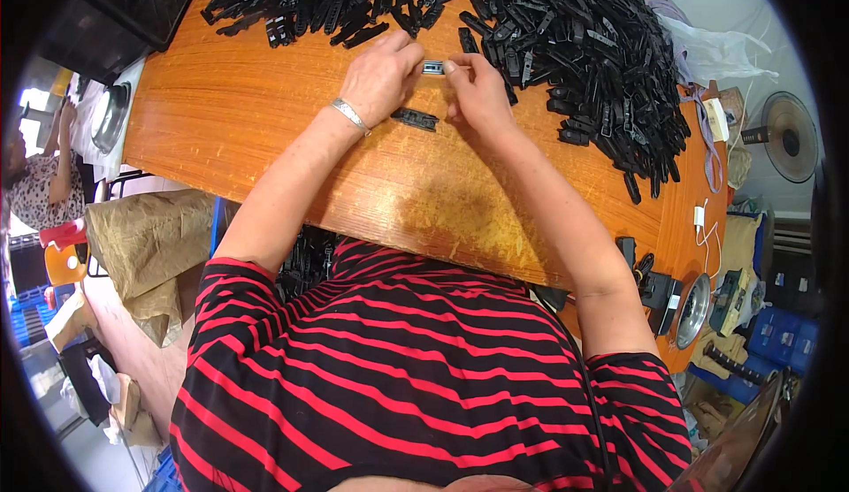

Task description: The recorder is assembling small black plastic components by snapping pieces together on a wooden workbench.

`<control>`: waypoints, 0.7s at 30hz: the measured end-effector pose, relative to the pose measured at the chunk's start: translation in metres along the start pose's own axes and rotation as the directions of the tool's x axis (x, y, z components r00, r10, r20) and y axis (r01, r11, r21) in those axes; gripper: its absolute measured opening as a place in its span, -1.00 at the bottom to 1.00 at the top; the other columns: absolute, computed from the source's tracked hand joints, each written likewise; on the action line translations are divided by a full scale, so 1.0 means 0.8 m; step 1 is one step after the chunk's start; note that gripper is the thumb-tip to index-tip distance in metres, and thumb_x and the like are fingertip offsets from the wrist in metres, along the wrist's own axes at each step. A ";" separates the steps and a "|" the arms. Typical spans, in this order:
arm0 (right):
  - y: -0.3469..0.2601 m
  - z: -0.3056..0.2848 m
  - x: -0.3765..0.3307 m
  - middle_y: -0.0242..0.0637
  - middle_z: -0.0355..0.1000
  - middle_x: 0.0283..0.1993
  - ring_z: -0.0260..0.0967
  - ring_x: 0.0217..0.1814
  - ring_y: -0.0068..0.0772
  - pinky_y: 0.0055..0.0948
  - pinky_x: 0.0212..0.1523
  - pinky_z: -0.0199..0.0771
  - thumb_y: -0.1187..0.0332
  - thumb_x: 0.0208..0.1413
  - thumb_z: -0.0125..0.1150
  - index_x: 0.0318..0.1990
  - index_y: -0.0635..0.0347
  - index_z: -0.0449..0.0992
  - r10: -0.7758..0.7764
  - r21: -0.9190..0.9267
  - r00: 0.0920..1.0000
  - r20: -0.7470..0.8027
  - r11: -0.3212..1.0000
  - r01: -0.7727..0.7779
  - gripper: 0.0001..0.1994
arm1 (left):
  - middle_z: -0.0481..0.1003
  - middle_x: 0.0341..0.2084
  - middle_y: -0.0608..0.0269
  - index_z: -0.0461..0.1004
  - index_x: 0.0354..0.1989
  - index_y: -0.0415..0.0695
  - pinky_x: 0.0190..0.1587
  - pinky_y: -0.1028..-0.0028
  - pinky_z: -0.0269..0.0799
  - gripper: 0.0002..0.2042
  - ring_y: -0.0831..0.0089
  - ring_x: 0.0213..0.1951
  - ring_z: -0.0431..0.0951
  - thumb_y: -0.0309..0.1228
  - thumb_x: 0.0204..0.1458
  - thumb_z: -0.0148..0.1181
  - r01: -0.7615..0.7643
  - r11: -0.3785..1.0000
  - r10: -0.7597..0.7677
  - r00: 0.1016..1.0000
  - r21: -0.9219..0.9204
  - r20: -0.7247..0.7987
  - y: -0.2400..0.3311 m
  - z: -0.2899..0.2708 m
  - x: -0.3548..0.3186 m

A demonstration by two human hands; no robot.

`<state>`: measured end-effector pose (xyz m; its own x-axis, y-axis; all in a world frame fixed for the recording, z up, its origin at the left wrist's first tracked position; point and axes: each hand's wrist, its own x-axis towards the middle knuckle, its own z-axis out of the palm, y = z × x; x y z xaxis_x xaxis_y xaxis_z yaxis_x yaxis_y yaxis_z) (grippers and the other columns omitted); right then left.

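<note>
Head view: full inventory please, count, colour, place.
strip-shaped parts: too many to count, black, heaped along the table's far side and right
small part: one, dark grey, between the fingertips
loose dark piece: one or two, black, table, just below the hands
table: one, orange-brown, centre
plastic bag: one, whitish, upper right
fan: one, greyish, far right
metal dish: one, silver, lower right
blue bins: count unclear, blue, right
crinkled sheet: one, brown, left
other person: one, patterned top, far left
remaining edge clutter: too small to tell
striped top: one, black and red, bottom
bracelet: one, silver, left wrist
hands: two, bare, left and right of the small part
</note>
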<state>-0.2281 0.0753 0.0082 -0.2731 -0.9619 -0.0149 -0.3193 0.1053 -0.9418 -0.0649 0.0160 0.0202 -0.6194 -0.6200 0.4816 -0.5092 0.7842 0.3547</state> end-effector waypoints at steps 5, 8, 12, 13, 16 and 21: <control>-0.006 -0.014 -0.008 -0.37 0.37 -0.54 0.23 -0.68 -0.66 -0.60 -0.69 0.24 0.35 0.20 0.11 -0.30 0.29 0.43 0.189 0.255 0.963 0.191 0.938 -0.235 -0.83 | 0.41 -0.39 0.24 0.41 -0.31 -0.14 -0.33 0.35 0.43 -0.81 0.26 -0.34 0.49 -0.58 -0.13 0.21 0.068 0.986 -0.071 0.997 -0.153 -0.016 0.003 0.001 -0.006; -0.006 -0.017 -0.016 -0.38 0.37 -0.57 0.23 -0.67 -0.66 -0.60 -0.68 0.26 0.35 0.18 0.14 -0.36 0.30 0.44 0.218 0.263 0.956 0.197 0.927 -0.266 -0.82 | 0.44 -0.40 0.32 0.44 -0.21 -0.18 -0.37 0.51 0.42 -0.77 0.49 -0.37 0.47 -0.56 -0.08 0.25 0.351 0.686 -0.280 0.936 -0.638 0.214 -0.015 0.007 -0.013; -0.014 -0.021 -0.025 -0.36 0.38 -0.59 0.27 -0.67 -0.63 -0.58 -0.68 0.30 0.37 0.17 0.15 -0.36 0.30 0.42 0.245 0.275 0.937 0.249 0.910 -0.311 -0.83 | 0.46 -0.53 0.38 0.46 -0.19 -0.24 -0.47 0.69 0.33 -0.78 0.67 -0.51 0.41 -0.50 -0.02 0.28 0.597 0.229 -0.381 0.782 -0.769 0.493 -0.020 -0.007 -0.020; -0.015 -0.019 -0.029 -0.35 0.38 -0.59 0.29 -0.67 -0.62 -0.57 -0.68 0.32 0.38 0.17 0.15 -0.34 0.31 0.42 0.253 0.261 0.929 0.271 0.909 -0.324 -0.84 | 0.46 -0.57 0.39 0.48 -0.24 -0.24 -0.50 0.70 0.30 -0.80 0.68 -0.55 0.40 -0.46 -0.01 0.29 0.592 0.262 -0.402 0.785 -0.762 0.472 -0.021 -0.002 -0.024; -0.005 -0.014 -0.035 -0.34 0.39 -0.60 0.32 -0.66 -0.60 -0.58 -0.68 0.36 0.40 0.16 0.14 -0.29 0.31 0.40 0.226 0.228 0.941 0.250 0.931 -0.285 -0.86 | 0.45 -0.52 0.41 0.47 -0.26 -0.20 -0.51 0.73 0.27 -0.87 0.70 -0.53 0.38 -0.44 0.06 0.23 0.694 0.345 -0.449 0.713 -0.631 0.538 -0.012 -0.004 -0.029; -0.001 -0.005 -0.043 -0.33 0.41 -0.57 0.33 -0.67 -0.60 -0.61 -0.68 0.36 0.40 0.17 0.13 -0.29 0.31 0.38 0.264 0.176 0.911 0.317 0.927 -0.330 -0.86 | 0.44 -0.59 0.40 0.49 -0.36 -0.23 -0.52 0.68 0.30 -0.88 0.66 -0.57 0.38 -0.46 -0.01 0.27 0.669 0.322 -0.509 0.719 -0.669 0.474 -0.012 0.008 -0.043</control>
<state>-0.2219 0.1089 0.0108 -0.0451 -0.9284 -0.3689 -0.0461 0.3709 -0.9275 -0.0424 0.0297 -0.0046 -0.4692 -0.8568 -0.2138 -0.1786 -0.1450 0.9732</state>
